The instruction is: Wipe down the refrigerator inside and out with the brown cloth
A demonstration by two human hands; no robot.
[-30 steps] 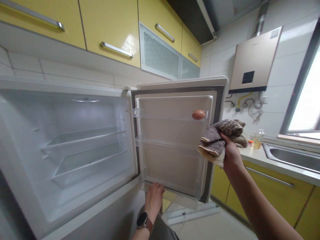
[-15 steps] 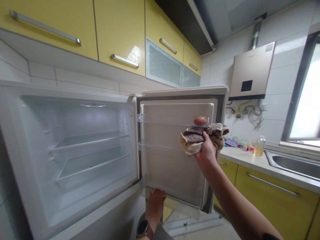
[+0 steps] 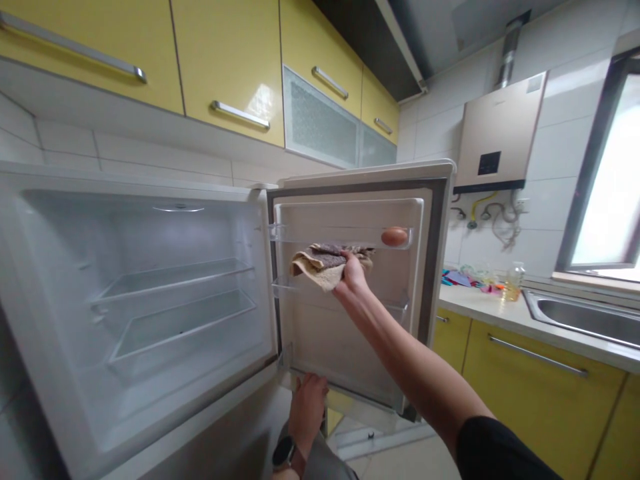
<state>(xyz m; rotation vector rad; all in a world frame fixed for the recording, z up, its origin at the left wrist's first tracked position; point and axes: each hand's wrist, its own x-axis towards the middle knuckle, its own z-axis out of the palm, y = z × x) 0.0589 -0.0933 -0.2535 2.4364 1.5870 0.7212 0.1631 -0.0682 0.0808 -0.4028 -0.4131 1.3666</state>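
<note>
My right hand [image 3: 354,275] is closed around a folded brown-and-cream cloth [image 3: 319,268], held up in front of the inner side of the open refrigerator door [image 3: 340,340]. Much of the middle door shelf is hidden behind the cloth and arm. Above and to the right of the cloth, a brown egg [image 3: 394,236] lies at the right end of the clear upper door shelf [image 3: 335,235]. Low down, my left hand [image 3: 307,405], a watch on its wrist, has its fingers curled at the door's bottom edge.
To the left, the refrigerator compartment [image 3: 150,233] stands open with two glass shelves [image 3: 185,323]. Yellow cabinets [image 3: 225,60] hang overhead. On the right are a counter with a bottle [image 3: 513,281] and small colourful items, a sink [image 3: 580,320] and a water heater [image 3: 500,133].
My right hand has moved the cloth leftward along the door, away from beneath the egg. My left hand stays at the door's lower edge. The view has shifted slightly.
</note>
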